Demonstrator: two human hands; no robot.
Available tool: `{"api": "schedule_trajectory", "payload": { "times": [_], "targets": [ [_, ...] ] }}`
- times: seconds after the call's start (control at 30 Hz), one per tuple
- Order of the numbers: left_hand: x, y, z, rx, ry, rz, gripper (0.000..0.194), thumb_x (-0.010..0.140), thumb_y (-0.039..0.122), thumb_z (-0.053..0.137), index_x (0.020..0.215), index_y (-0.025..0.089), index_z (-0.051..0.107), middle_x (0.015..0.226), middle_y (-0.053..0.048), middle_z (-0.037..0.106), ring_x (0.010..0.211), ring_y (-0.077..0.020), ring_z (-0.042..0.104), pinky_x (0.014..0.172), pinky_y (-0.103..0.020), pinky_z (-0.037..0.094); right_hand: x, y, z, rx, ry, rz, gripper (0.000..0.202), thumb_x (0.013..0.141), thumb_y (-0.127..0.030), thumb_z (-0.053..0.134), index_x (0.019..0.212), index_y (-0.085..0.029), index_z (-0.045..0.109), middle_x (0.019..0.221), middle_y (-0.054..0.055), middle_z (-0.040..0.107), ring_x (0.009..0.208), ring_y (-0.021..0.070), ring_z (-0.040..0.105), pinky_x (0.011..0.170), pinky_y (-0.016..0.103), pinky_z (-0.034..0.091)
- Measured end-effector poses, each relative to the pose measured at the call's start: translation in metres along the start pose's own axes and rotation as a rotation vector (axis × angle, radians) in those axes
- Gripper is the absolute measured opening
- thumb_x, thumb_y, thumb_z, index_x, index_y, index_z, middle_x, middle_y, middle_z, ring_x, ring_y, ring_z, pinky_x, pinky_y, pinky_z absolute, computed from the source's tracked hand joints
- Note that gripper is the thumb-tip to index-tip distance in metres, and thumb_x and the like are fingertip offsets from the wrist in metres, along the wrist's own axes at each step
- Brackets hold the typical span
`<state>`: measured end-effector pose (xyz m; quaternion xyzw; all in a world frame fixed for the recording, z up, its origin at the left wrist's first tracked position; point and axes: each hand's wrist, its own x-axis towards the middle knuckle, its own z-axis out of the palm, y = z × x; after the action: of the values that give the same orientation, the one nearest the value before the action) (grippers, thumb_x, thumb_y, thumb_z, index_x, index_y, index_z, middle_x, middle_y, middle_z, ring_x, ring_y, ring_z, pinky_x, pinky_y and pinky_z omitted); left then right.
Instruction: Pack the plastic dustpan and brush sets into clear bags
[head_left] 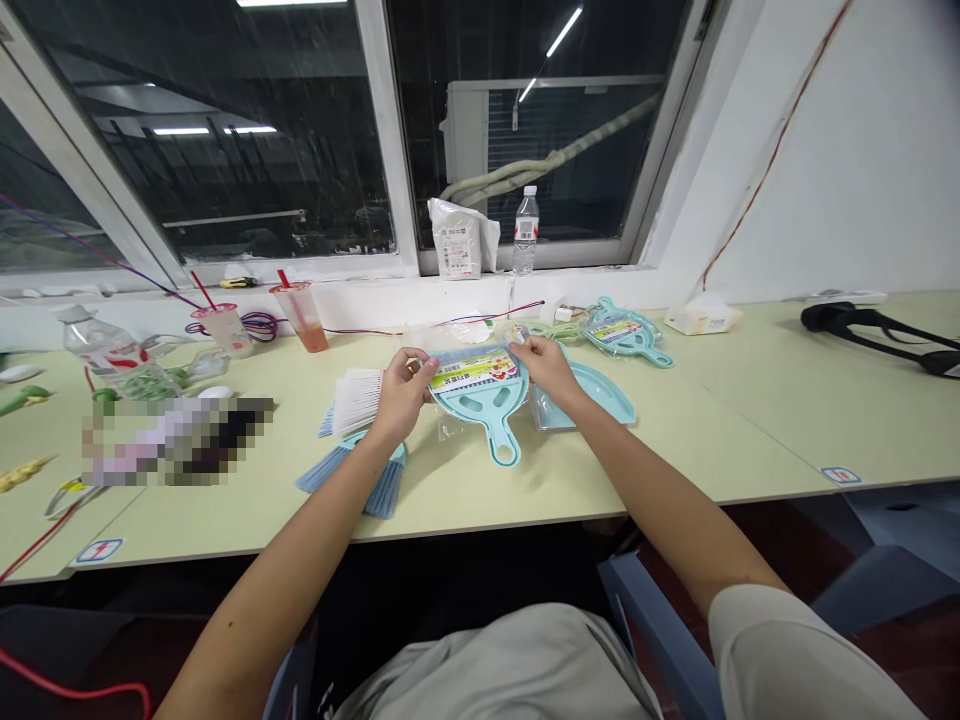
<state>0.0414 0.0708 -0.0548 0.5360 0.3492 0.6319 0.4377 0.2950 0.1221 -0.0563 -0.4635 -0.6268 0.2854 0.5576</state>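
A light-blue dustpan and brush set (491, 402) in clear plastic, with a colourful label, is held up over the table, its looped handle pointing down. My left hand (405, 392) pinches its left edge and my right hand (546, 366) pinches its upper right edge. Behind and right of it lies a loose light-blue dustpan (592, 395). Near my left wrist are a blue-bristled brush (382, 485), partly hidden by my forearm, and a white-bristled brush (357, 400). Another wrapped set (622, 332) rests farther back on the right.
On the pale table (465, 500) stand a large bottle (112, 355) and two cups with red straws (225, 330) at left. A tissue pack (703, 316) and black straps (877, 335) lie at right. The windowsill holds a bottle (526, 232) and white package (459, 240).
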Motion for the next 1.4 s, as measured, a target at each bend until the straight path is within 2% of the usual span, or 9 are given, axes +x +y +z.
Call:
{"api": "schedule_trajectory", "payload": {
  "times": [0.17, 0.3, 0.47, 0.57, 0.7, 0.93, 1.13, 1.3, 1.4],
  "targets": [
    [0.005, 0.005, -0.002, -0.085, 0.135, -0.072, 0.041, 0.083, 0.055, 0.074, 0.098, 0.025, 0.051, 0.080, 0.004, 0.055, 0.057, -0.0101, 0.061, 0.051, -0.024, 0.052, -0.003, -0.008, -0.009, -0.210, 0.209, -0.133, 0.049, 0.099, -0.057, 0.053, 0.065, -0.025, 0.038, 0.061, -0.002, 0.043, 0.063, 0.0166, 0.041, 0.064, 0.032, 0.037],
    [0.008, 0.011, -0.005, -0.130, 0.143, -0.076, 0.043, 0.083, 0.055, 0.071, 0.098, 0.026, 0.044, 0.089, 0.001, 0.061, 0.069, -0.0155, 0.070, 0.055, -0.028, 0.057, -0.011, -0.016, -0.004, -0.150, -0.004, -0.149, 0.046, 0.097, -0.060, 0.055, 0.069, -0.024, 0.047, 0.065, 0.000, 0.052, 0.066, 0.0177, 0.049, 0.066, 0.032, 0.041],
    [0.006, 0.006, -0.004, -0.121, 0.101, -0.034, 0.045, 0.085, 0.055, 0.073, 0.099, 0.026, 0.041, 0.100, -0.001, 0.064, 0.080, -0.0168, 0.072, 0.062, -0.029, 0.060, -0.023, -0.020, 0.004, -0.291, -0.238, -0.087, 0.040, 0.084, -0.058, 0.075, 0.102, -0.024, 0.064, 0.100, 0.007, 0.071, 0.099, 0.0261, 0.064, 0.082, 0.034, 0.048],
    [0.005, 0.000, -0.003, -0.122, 0.083, 0.015, 0.045, 0.085, 0.054, 0.075, 0.100, 0.026, 0.044, 0.099, -0.001, 0.063, 0.078, -0.0151, 0.071, 0.063, -0.029, 0.061, -0.027, -0.020, 0.003, -0.446, -0.276, -0.083, 0.042, 0.086, -0.055, 0.075, 0.111, -0.022, 0.066, 0.113, 0.013, 0.072, 0.109, 0.0317, 0.065, 0.085, 0.037, 0.047],
    [0.005, -0.005, -0.005, -0.070, 0.052, 0.064, 0.044, 0.085, 0.055, 0.076, 0.102, 0.025, 0.048, 0.092, 0.001, 0.059, 0.072, -0.0116, 0.066, 0.064, -0.029, 0.063, -0.031, -0.017, 0.006, -0.581, -0.298, -0.126, 0.029, 0.093, -0.042, 0.071, 0.112, -0.020, 0.067, 0.108, 0.016, 0.073, 0.105, 0.0341, 0.066, 0.085, 0.037, 0.046],
    [0.004, -0.005, -0.008, 0.114, -0.028, 0.111, 0.040, 0.086, 0.054, 0.076, 0.098, 0.021, 0.058, 0.093, -0.002, 0.056, 0.083, -0.0148, 0.066, 0.070, -0.034, 0.068, -0.023, -0.009, 0.005, -0.584, -0.220, -0.127, 0.035, 0.099, -0.031, 0.062, 0.129, -0.015, 0.062, 0.123, 0.020, 0.071, 0.115, 0.0343, 0.065, 0.095, 0.039, 0.046],
    [0.006, -0.012, -0.013, 0.440, -0.129, 0.224, 0.015, 0.095, 0.032, 0.060, 0.105, 0.022, 0.065, 0.111, -0.006, 0.052, 0.088, -0.0151, 0.064, 0.068, -0.034, 0.068, -0.012, -0.005, -0.009, -0.662, -0.213, -0.130, 0.040, 0.101, -0.029, 0.056, 0.137, -0.011, 0.058, 0.127, 0.021, 0.069, 0.120, 0.0353, 0.063, 0.097, 0.042, 0.047],
    [0.008, -0.013, -0.015, 0.468, -0.139, 0.215, 0.056, 0.088, 0.017, 0.059, 0.141, 0.032, 0.046, 0.127, -0.009, 0.052, 0.093, -0.0167, 0.067, 0.071, -0.033, 0.063, -0.001, 0.002, -0.024, -0.720, -0.192, -0.126, 0.037, 0.101, -0.023, 0.053, 0.136, -0.011, 0.057, 0.136, 0.022, 0.065, 0.128, 0.0355, 0.059, 0.104, 0.044, 0.046],
    [0.009, -0.010, -0.016, 0.494, -0.085, 0.264, 0.057, 0.087, 0.014, 0.056, 0.140, 0.029, 0.044, 0.124, -0.009, 0.055, 0.094, -0.0174, 0.067, 0.075, -0.034, 0.061, 0.003, 0.006, -0.031, -0.736, -0.209, -0.147, 0.035, 0.101, -0.021, 0.052, 0.134, -0.011, 0.058, 0.135, 0.022, 0.066, 0.129, 0.0358, 0.058, 0.104, 0.044, 0.046]
  ]
}}
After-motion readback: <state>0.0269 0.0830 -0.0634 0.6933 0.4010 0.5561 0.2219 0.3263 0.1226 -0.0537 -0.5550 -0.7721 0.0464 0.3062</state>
